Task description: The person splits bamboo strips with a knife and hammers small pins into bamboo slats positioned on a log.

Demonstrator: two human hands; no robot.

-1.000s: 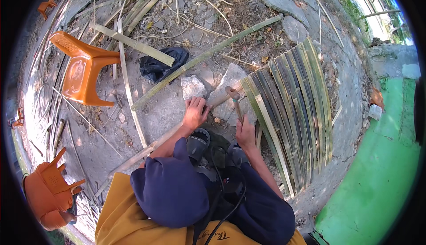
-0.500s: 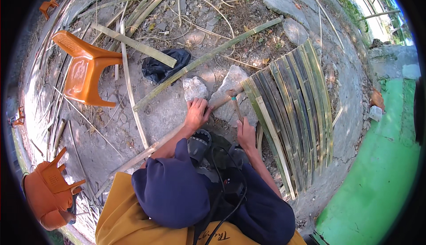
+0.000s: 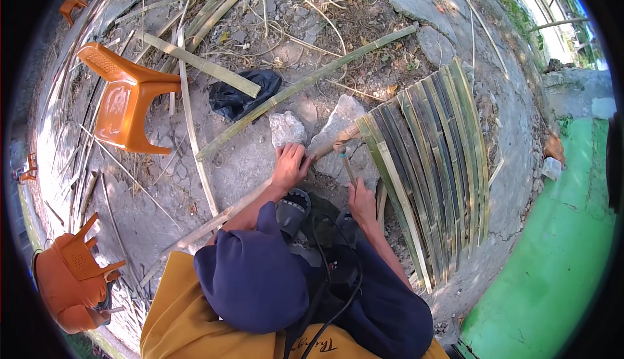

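Note:
My left hand (image 3: 290,166) is closed over a long wooden pole (image 3: 234,209), which slants from the lower left up to the slats. In my right hand (image 3: 362,203) is the handle of a hammer (image 3: 348,167). Its head, above a teal band, is at the pole beside the near left corner of a panel of bamboo slats (image 3: 432,177). Those slats lie side by side to my right. Just beyond my left fingers sits a rough stone (image 3: 286,129), with a flat slab of rock (image 3: 339,119) to its right. Any nail under the hammer is too small to tell.
An orange plastic chair (image 3: 123,108) stands at the left, with a person in orange (image 3: 68,281) on another chair below it. A black plastic bag (image 3: 237,99) lies under loose bamboo strips (image 3: 312,86). Along the right runs a green-painted surface (image 3: 546,229).
The hammer head and my right hand have come slightly lower, toward me. My left hand stays in place on the pole.

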